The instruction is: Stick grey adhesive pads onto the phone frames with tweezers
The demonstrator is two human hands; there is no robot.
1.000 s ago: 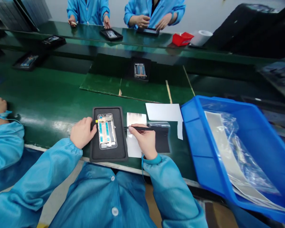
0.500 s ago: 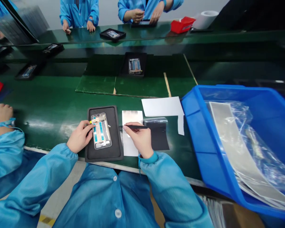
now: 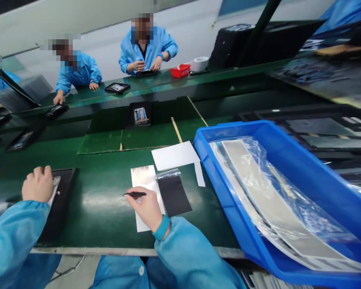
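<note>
My left hand (image 3: 37, 185) is closed over the left side of a black tray (image 3: 66, 188), its fingers curled down and partly hidden. Inside the tray lies an opened phone (image 3: 55, 190), mostly covered by that hand. My right hand (image 3: 149, 206) pinches black tweezers (image 3: 136, 194), whose tips point left. It hovers above a white strip of backing paper (image 3: 142, 224) with a shiny far end. Beside the strip, to its right, is a dark sheet (image 3: 174, 196) with a clear upper edge.
A white paper (image 3: 176, 155) lies beyond the sheet. At right stands a blue bin (image 3: 225, 196) with long grey strips and plastic bags. Another tray with a phone (image 3: 140, 115) sits ahead. Across the bench are co-workers, a red box (image 3: 180, 71) and a white roll (image 3: 199, 64).
The view has swung right and up. My left hand and the tray have moved left, away from the paper strip. My right hand stays near the strip with the tweezers.
</note>
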